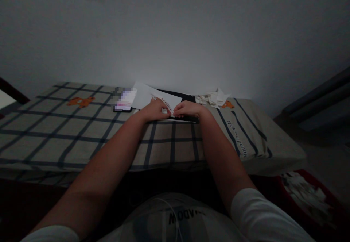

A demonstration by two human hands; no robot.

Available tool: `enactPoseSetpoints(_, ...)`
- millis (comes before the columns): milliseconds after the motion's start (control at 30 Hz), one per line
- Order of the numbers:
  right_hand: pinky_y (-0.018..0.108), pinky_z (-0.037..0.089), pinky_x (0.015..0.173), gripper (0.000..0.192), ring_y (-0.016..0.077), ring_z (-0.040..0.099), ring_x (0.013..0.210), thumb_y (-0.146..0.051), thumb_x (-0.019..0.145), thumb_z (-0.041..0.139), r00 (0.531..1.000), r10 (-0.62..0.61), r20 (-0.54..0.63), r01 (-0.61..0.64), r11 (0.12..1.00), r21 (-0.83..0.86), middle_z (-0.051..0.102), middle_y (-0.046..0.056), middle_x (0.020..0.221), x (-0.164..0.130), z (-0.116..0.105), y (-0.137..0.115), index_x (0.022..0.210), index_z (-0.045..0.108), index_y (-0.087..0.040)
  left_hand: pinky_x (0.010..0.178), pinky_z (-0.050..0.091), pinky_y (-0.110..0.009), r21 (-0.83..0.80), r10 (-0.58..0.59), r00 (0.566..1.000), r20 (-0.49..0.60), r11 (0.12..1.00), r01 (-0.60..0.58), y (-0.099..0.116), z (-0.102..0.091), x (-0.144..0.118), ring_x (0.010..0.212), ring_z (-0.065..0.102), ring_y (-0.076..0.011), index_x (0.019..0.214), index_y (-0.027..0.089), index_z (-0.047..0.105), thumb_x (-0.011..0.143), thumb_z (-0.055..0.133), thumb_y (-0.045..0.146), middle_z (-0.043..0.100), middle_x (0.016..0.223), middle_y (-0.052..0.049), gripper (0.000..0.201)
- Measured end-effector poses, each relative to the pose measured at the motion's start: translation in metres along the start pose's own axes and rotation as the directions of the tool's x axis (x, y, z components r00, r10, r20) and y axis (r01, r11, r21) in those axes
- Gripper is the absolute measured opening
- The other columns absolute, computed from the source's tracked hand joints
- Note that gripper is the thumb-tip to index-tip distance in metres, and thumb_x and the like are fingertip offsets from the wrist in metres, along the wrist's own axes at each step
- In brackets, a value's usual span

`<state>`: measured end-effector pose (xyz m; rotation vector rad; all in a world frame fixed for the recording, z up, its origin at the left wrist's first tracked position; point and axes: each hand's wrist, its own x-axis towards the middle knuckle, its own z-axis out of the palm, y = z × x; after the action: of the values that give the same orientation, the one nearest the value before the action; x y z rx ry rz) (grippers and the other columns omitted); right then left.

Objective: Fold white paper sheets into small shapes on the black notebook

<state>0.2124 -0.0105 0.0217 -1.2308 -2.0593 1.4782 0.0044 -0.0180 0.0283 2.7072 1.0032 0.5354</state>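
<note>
Left-hand grip [155, 109] and right-hand grip [188, 108] on angular, hole-edged white paper [145, 94]

The cloth [84, 125] shows an off-white ground with dark blue checks and stripes, orange figures [81, 101] and dark lettering [236, 138]. The paper [144, 94] is white, with a row of dark spots along one edge; the flat item [188, 99] beneath is black. Phone screen [125, 101] pale violet and pink, paper scraps [214, 98] white, wall [175, 34] grey.
</note>
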Motion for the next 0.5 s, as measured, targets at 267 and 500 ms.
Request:
enactPoseSetpoints(267, 0.021, 0.036, 0.052, 0.016, 0.0068, 0.045, 0.053, -0.027, 0.068, 0.067, 0.999, -0.020, -0.029, 0.019, 1.000, -0.012, 0.057, -0.001, 0.059, -0.0021, 0.0008, -0.0051, 0.075, 0.068, -0.013, 0.089, 0.033, -0.037, 0.004, 0.031, 1.000, 0.003, 1.000, -0.031, -0.0013, 0.0011, -0.0002, 0.095, 0.056, -0.0223, 0.093, 0.022, 0.071, 0.080, 0.053, 0.038, 0.067, 0.096, -0.006, 0.028)
enactPoseSetpoints(500, 0.022, 0.036, 0.052, 0.014, 0.0075, 0.046, 0.053, -0.026, 0.069, 0.065, 0.996, -0.042, -0.076, 0.039, 0.998, -0.039, 0.057, -0.001, 0.058, -0.0048, 0.0017, -0.0074, 0.073, 0.068, -0.013, 0.090, 0.031, -0.039, -0.013, -0.011, 1.000, 0.009, 1.000, 0.011, 0.0012, 0.0002, -0.0004, 0.097, 0.055, -0.0234, 0.089, 0.021, 0.071, 0.078, 0.055, 0.038, 0.068, 0.093, -0.006, 0.026)
